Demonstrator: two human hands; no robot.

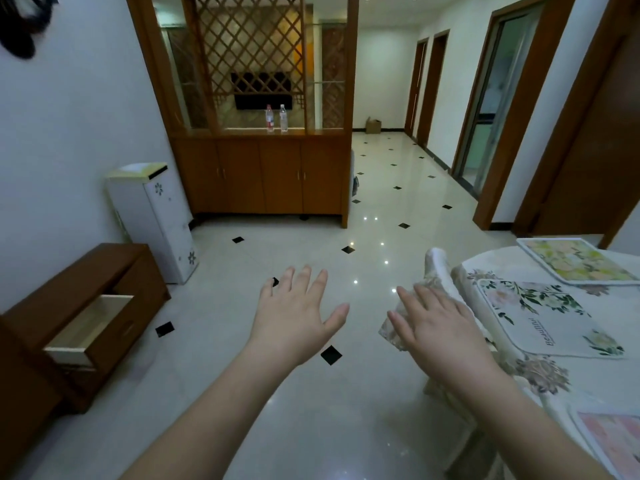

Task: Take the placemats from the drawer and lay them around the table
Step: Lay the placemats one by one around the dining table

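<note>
I see my left hand [298, 313] out in front of me, flat and spread wide, with nothing in it. It hangs over the shiny floor [311, 427]. My right hand [440, 327] is spread flat too, fingers apart, holding nothing. It is just by the corner of the table [540, 375], in front of the cloth that hangs down there.

Three mats lie on the table. One mat with flowers and a word on it [543, 317] is near my right hand. A yellow mat [575, 259] lies past it, at the far end. A pink mat [609, 441] is close to me at the edge of the view, partly cut off.

Far to my left the drawer [93, 327] in the brown chest [104, 268] is pulled out. From here it looks bare inside.

A white box cabinet [156, 216] stands by the wall behind the chest. Two bottles [277, 117] stand on the big wood cabinet [263, 174] across the room.
</note>
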